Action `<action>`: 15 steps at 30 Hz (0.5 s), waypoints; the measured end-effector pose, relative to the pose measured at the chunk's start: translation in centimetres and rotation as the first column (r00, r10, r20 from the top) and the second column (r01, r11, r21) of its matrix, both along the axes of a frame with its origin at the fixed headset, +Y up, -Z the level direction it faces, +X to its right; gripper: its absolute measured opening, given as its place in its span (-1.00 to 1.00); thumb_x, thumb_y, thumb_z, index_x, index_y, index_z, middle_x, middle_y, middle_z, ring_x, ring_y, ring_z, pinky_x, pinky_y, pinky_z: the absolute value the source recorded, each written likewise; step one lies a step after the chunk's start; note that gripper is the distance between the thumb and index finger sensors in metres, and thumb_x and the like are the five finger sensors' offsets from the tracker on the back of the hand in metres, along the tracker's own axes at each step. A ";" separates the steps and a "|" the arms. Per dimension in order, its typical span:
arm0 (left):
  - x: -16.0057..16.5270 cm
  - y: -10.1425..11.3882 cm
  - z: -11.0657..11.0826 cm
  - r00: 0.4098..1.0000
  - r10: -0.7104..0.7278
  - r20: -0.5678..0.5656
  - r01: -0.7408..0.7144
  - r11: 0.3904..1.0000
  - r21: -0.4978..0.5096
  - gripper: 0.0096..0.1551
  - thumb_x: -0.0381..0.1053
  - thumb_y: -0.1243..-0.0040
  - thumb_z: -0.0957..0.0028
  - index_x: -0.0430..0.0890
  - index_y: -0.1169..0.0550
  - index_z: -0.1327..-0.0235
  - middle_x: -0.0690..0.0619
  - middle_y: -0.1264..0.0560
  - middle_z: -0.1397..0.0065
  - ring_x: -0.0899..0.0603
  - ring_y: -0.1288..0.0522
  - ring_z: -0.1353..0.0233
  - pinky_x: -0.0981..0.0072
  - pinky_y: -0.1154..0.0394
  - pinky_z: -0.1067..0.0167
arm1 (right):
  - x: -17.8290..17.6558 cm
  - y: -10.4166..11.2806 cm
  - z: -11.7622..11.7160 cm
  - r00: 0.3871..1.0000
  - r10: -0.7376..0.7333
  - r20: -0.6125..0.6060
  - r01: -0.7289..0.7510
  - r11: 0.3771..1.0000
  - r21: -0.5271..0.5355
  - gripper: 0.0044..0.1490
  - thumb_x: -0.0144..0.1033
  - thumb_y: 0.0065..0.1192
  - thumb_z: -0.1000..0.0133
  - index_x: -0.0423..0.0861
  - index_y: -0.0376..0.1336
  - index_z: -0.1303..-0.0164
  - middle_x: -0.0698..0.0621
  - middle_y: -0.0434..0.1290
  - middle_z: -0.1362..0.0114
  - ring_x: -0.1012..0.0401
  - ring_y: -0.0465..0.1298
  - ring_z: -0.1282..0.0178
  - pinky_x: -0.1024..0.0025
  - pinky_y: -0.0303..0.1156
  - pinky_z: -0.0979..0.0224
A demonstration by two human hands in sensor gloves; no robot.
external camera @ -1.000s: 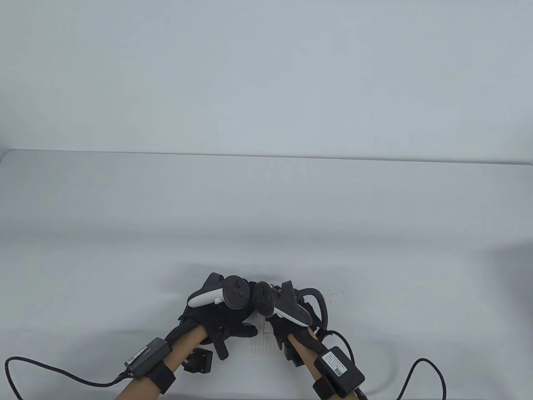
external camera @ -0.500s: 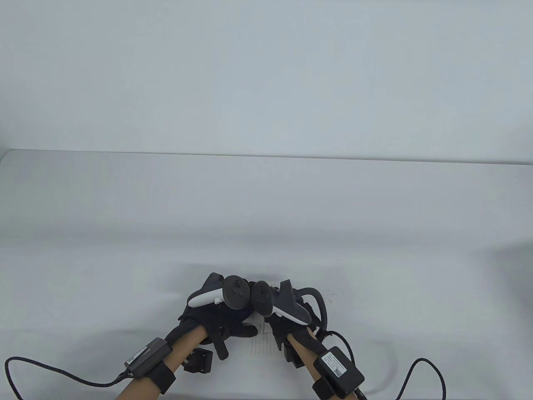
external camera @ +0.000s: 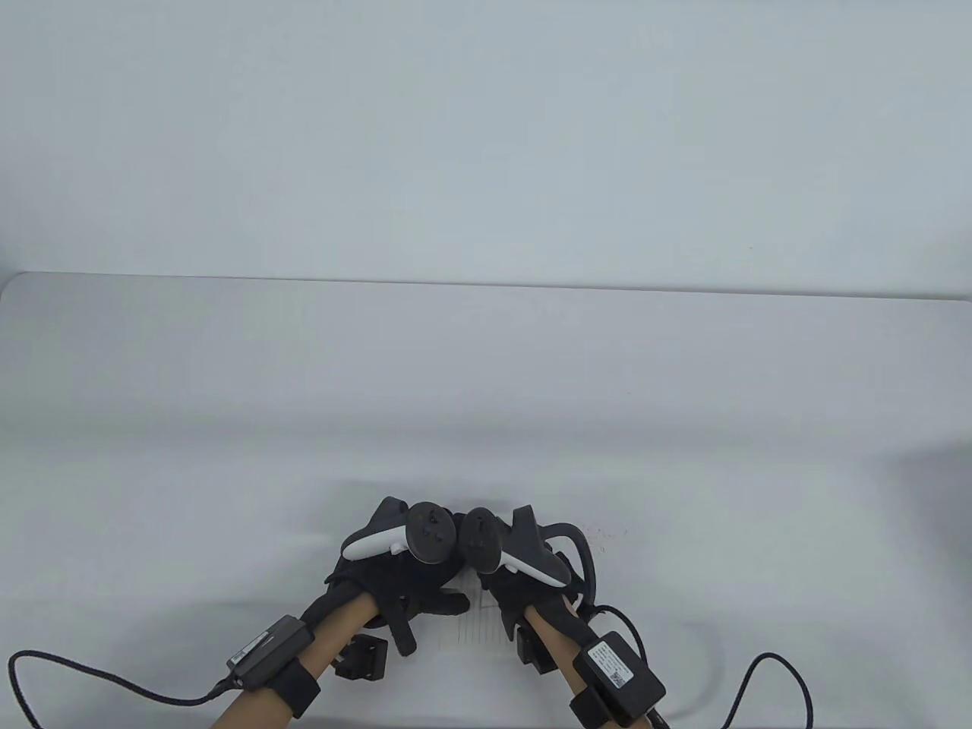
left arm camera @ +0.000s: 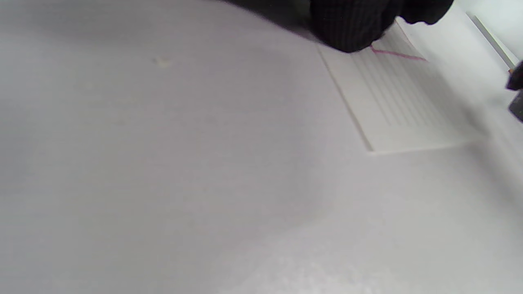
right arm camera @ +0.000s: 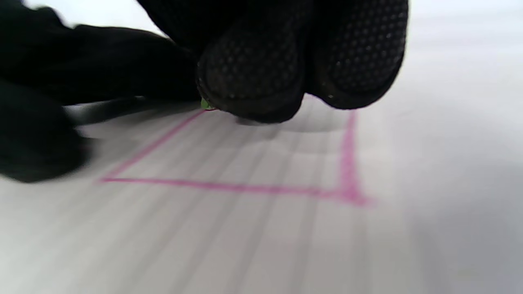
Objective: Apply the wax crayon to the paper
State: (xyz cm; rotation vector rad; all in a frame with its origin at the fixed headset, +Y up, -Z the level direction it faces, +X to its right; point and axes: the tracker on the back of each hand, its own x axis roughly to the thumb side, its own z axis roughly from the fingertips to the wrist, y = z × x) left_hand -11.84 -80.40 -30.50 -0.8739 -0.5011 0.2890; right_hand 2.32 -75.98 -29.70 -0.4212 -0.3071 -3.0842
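A lined sheet of paper lies near the table's front edge, between my hands; it also shows in the left wrist view. Pink crayon lines form an open box on it. My right hand pinches a short crayon; only a small green tip shows under the fingertips, touching the paper at the end of a pink line. My left hand rests on the paper's left part, with fingers pressing on its edge. The crayon's body is hidden.
The white table stretches far behind the hands. Small reddish specks lie just right of the right hand. Black cables trail from both wrists along the front edge.
My right hand has shifted slightly away from me, its tracker tilting a little. My left hand and the paper have not moved.
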 end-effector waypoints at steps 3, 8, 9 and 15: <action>0.0 0.0 0.0 1.000 0.002 -0.001 -0.002 1.000 0.000 0.02 0.24 0.06 -0.25 0.27 0.44 -0.52 0.33 0.65 -0.59 0.02 0.76 -0.58 -0.15 0.80 -0.34 | -0.7 0.1 0.4 0.990 0.129 -0.064 -0.124 0.990 0.072 -0.48 -0.26 0.05 -0.21 -0.20 0.30 -0.32 -0.06 0.57 -0.02 0.34 0.61 0.23 0.28 0.57 0.00; 0.0 0.0 0.0 1.000 0.000 0.000 0.000 1.000 0.000 0.02 0.24 0.06 -0.25 0.26 0.44 -0.52 0.32 0.66 -0.59 0.01 0.76 -0.58 -0.15 0.80 -0.34 | 0.1 0.1 0.0 1.000 -0.018 0.004 0.018 0.999 -0.039 -0.48 -0.28 0.05 -0.22 -0.23 0.31 -0.31 -0.08 0.57 -0.03 0.29 0.61 0.23 0.23 0.56 0.00; 0.0 0.0 0.0 1.000 -0.001 0.001 0.001 1.000 0.001 0.02 0.24 0.06 -0.24 0.27 0.45 -0.52 0.32 0.66 -0.59 0.01 0.76 -0.58 -0.15 0.80 -0.34 | 0.0 0.1 0.1 0.998 0.064 0.015 -0.064 0.998 0.027 -0.48 -0.27 0.06 -0.21 -0.21 0.32 -0.30 -0.07 0.57 -0.03 0.30 0.61 0.23 0.24 0.56 0.00; 0.0 0.0 0.0 1.000 0.001 0.000 -0.001 1.000 0.000 0.01 0.24 0.06 -0.24 0.25 0.43 -0.53 0.33 0.66 -0.59 0.02 0.76 -0.58 -0.15 0.80 -0.34 | 0.1 0.1 0.0 0.993 -0.117 0.011 0.117 0.978 -0.174 -0.46 -0.28 0.06 -0.21 -0.28 0.30 -0.30 -0.09 0.57 -0.02 0.30 0.61 0.24 0.24 0.56 0.00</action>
